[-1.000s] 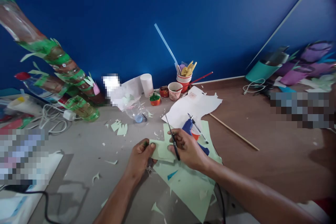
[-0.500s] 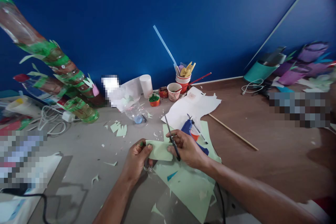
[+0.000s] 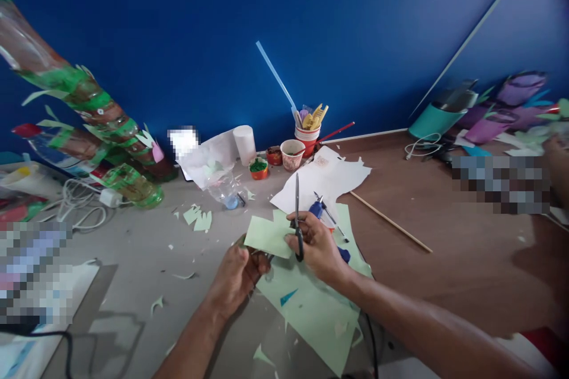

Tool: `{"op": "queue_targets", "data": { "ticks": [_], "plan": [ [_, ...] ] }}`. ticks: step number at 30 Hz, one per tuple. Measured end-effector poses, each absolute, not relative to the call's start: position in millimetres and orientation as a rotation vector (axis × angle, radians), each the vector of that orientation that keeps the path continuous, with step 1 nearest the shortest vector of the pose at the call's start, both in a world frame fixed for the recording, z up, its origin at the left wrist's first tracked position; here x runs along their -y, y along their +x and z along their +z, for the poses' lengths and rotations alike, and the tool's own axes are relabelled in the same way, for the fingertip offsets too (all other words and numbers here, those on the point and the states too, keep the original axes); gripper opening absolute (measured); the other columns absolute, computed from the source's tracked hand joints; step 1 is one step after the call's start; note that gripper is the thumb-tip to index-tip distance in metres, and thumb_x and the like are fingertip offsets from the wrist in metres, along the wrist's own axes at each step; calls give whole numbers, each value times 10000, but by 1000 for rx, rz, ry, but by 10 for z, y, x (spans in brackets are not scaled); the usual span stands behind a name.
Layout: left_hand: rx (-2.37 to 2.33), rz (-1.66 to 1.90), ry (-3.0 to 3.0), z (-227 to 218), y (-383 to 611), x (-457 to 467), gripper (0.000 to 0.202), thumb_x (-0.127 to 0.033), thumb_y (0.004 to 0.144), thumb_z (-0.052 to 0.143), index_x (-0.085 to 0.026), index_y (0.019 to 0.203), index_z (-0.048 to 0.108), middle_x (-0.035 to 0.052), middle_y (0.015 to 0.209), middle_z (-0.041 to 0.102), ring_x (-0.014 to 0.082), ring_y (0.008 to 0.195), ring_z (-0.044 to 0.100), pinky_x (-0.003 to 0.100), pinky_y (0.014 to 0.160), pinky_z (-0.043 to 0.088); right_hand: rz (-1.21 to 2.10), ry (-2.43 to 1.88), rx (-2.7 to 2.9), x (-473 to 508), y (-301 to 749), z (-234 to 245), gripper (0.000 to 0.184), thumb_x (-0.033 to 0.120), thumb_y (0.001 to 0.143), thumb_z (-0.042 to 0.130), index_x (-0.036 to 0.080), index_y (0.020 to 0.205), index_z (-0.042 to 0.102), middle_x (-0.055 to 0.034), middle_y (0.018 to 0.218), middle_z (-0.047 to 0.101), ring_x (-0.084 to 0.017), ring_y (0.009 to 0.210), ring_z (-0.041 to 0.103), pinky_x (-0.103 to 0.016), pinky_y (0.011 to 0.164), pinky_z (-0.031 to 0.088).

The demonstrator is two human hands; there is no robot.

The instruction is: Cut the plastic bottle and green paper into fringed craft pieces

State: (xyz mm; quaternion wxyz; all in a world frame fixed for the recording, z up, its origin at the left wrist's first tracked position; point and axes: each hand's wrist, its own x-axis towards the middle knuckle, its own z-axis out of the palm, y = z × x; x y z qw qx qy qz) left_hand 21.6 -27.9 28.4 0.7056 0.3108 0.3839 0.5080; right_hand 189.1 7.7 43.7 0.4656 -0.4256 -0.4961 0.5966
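My right hand (image 3: 316, 246) grips black-handled scissors (image 3: 297, 213) with the blades pointing up and away, and its fingers also pinch a small pale green paper piece (image 3: 267, 235). My left hand (image 3: 237, 275) sits just below and left of that piece, fingers curled, and I cannot make out whether it still touches the paper. Both hands hover over a larger pale green sheet (image 3: 315, 314) on the floor. A blue glue gun (image 3: 322, 213) lies partly hidden behind my right hand.
Cups with tools and paint (image 3: 306, 130) stand by the blue wall, next to a white paper roll (image 3: 242, 143). A white sheet (image 3: 326, 180) and a wooden stick (image 3: 391, 222) lie to the right. A painted bottle tree (image 3: 84, 112) leans at left. Green scraps litter the floor.
The scissors swung upright from a leftward slant. The green piece rose and tilted, now carried by my right hand, while my left hand dropped lower.
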Motion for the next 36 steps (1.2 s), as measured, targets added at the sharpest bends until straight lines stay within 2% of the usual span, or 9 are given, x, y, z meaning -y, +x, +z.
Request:
{"op": "queue_targets", "data": {
  "ticks": [6,12,14,18,22,25,27,31,36],
  "plan": [
    [-1046,1066,726,317,346,313,382,-478,615,732,-118,616,603,-12,474,501,75,464,407,219,500,318,1385,-1061,1260,18,1833,345,330,258,702,627,188,980,463,59,646,438,-86,542,434,-198,494,347],
    [-1247,1011,852,279,323,306,441,-486,699,640,-130,462,530,-20,373,428,63,402,342,224,458,232,1401,-1086,1309,21,1845,358,336,257,703,649,200,986,478,63,638,422,-88,542,429,-202,497,350],
    [-1291,953,864,252,295,302,448,-505,691,635,-133,467,524,-29,354,398,57,376,305,224,436,197,1488,-1055,1279,-5,1870,425,385,280,675,681,209,988,467,54,654,467,-104,580,469,-212,521,375],
    [-1253,882,880,245,274,295,419,-510,642,677,-134,543,520,-33,418,441,38,371,282,213,421,168,1597,-984,1220,-64,1923,514,419,298,660,705,200,983,458,18,738,548,-123,671,523,-233,593,391],
    [-1203,829,908,298,285,298,414,-505,645,673,-139,552,504,-46,428,427,28,366,261,212,419,164,1665,-1001,1233,-95,1928,467,443,296,651,722,189,991,460,33,715,532,-104,623,496,-223,561,362],
    [-1190,764,984,334,278,310,429,-499,692,629,-137,505,497,-52,375,379,30,358,248,219,425,169,1689,-1068,1296,-100,1915,416,429,295,650,723,182,983,477,65,634,485,-85,546,441,-213,515,327],
    [-1193,739,999,339,270,315,437,-498,695,623,-134,489,498,-40,379,394,32,350,262,223,421,170,1695,-1109,1318,-100,1908,398,409,294,651,721,175,965,487,81,584,455,-77,508,404,-207,488,302],
    [-1179,830,905,316,267,299,421,-510,660,653,-137,540,499,-27,456,460,26,350,277,216,409,167,1687,-1087,1290,-92,1895,385,395,287,641,724,177,937,486,89,568,442,-69,491,385,-200,476,292],
    [-1191,919,863,313,270,279,447,-552,659,643,-155,562,463,-45,449,410,38,386,270,209,410,165,1690,-1066,1265,-85,1886,395,399,317,645,716,181,933,477,81,585,445,-72,502,392,-203,485,308]
  ]
}}
